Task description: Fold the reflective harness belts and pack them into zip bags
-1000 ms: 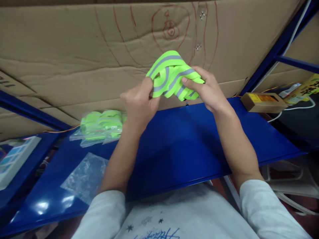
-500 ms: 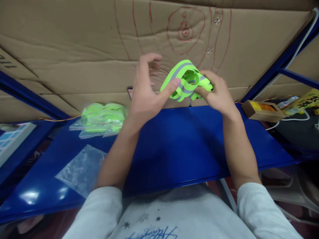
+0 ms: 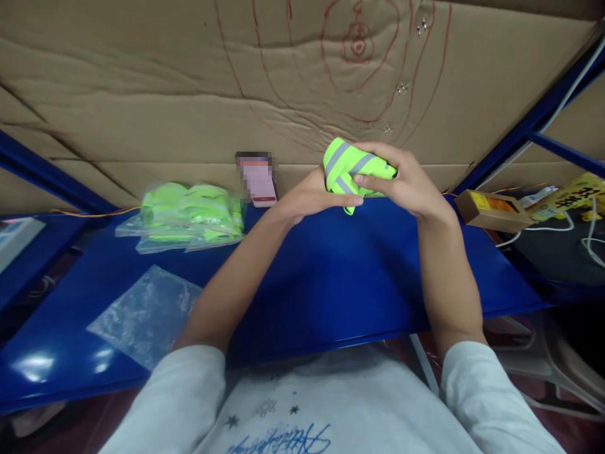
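Observation:
A neon-green strap bundle with grey stripes point(image 3: 347, 165) is held up above the blue table point(image 3: 331, 277), close to the cardboard. My right hand point(image 3: 401, 180) grips its right side, thumb in front and fingers behind. Around its left and lower side is my left hand point(image 3: 314, 192), the thumb lying under the bundle and the other fingers hidden behind it. Clear bags of similar green straps point(image 3: 189, 211) lie at the table's back left. An unfilled clear plastic bag point(image 3: 146, 315) lies flat nearer the front, beside my left forearm.
A phone point(image 3: 259, 181) leans at the back against the cardboard wall point(image 3: 155, 126), which has red curved lines. An open brown box point(image 3: 494, 211) stands at the right, near white cables and a yellow package point(image 3: 567, 198). Blue frame bars flank the table.
The loose loops of the strap are now gathered into a compact bundle. My left hand has moved right and closed on it. The view has shifted slightly, showing more of the phone.

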